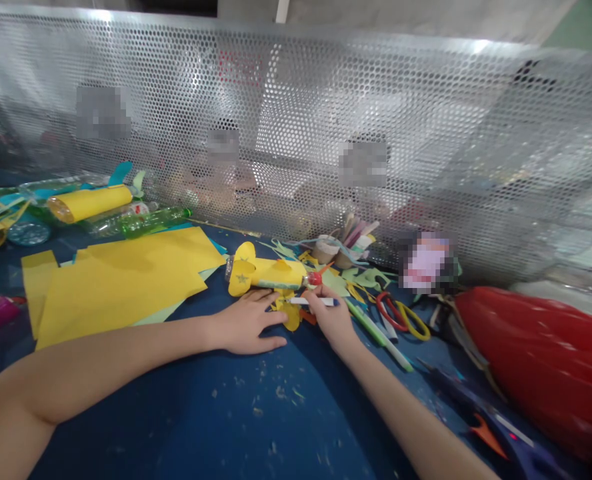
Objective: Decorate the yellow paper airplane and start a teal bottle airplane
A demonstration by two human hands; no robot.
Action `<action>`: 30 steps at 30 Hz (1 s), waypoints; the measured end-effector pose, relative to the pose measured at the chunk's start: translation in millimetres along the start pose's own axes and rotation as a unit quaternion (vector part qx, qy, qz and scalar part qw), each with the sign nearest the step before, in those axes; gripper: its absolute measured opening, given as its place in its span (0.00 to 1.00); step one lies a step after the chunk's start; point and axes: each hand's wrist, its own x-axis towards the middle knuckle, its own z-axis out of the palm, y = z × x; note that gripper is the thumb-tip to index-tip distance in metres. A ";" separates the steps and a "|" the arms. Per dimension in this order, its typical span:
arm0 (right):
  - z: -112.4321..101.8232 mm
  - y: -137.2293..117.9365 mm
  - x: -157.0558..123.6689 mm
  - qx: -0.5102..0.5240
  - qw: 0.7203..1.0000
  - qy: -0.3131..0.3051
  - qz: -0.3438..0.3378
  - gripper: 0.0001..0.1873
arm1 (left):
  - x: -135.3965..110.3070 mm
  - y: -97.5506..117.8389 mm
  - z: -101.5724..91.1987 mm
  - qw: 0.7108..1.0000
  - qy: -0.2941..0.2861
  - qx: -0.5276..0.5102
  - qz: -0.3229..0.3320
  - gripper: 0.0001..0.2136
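Observation:
My left hand (250, 321) lies on the blue tabletop (216, 407) with its fingers spread, the fingertips at the near side of a bottle wrapped in yellow paper (276, 274). That bottle lies on its side, with a red cap (315, 279) pointing right and rounded yellow paper pieces with drawn stars at its left end. Between the thumb and fingers of my right hand (332, 319) is a white marker (306, 301) with a dark blue end, its other end towards the left. Below the marker sits a small yellow paper cutout (292, 318), partly hidden by my hands.
Yellow paper sheets (126, 280) lie left, before several plastic bottles (159, 220). Scissors (416, 321), a green pen (376, 330), a glue gun (496, 427) and a red bag (541, 360) are at right. A perforated metal screen (296, 100) borders the back.

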 end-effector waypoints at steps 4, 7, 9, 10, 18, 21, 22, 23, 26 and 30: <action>0.6 -2.0 -0.7 0.001 1.000 0.000 0.000 0.13 | -0.1 0.4 -0.4 1.000 -0.002 0.003 0.001 0.23; 1.1 -1.3 -0.4 0.002 1.000 -0.002 -0.008 0.13 | 0.0 0.4 -0.2 1.000 0.001 0.006 0.002 0.23; 1.2 0.2 0.0 0.001 1.000 0.005 -0.014 0.13 | 0.0 0.1 0.1 1.000 0.004 0.003 0.002 0.22; 1.2 1.0 0.2 0.000 1.000 0.009 -0.016 0.12 | 0.0 -0.1 0.3 1.000 0.005 0.002 0.002 0.22; 0.0 1.6 0.1 -0.005 1.000 0.014 -0.013 0.12 | 0.1 -0.8 1.3 1.000 0.002 -0.003 0.002 0.23; -0.4 1.8 0.5 -0.006 1.000 0.012 -0.014 0.13 | 0.3 -1.0 1.5 1.000 0.005 -0.006 0.004 0.22; -0.6 2.0 0.6 -0.005 1.000 0.012 -0.014 0.13 | 0.2 -1.1 1.5 1.000 0.006 -0.006 0.006 0.22; -0.7 2.3 0.7 -0.005 1.000 0.012 -0.014 0.13 | 0.2 -1.1 1.4 1.000 0.006 -0.007 0.006 0.22; -0.7 2.4 0.7 -0.004 1.000 0.010 -0.013 0.12 | -0.1 -0.9 1.0 1.000 0.004 -0.006 0.003 0.22; 0.0 1.2 0.2 -0.001 1.000 0.009 -0.008 0.12 | -0.1 -0.1 0.2 1.000 0.003 -0.002 0.000 0.23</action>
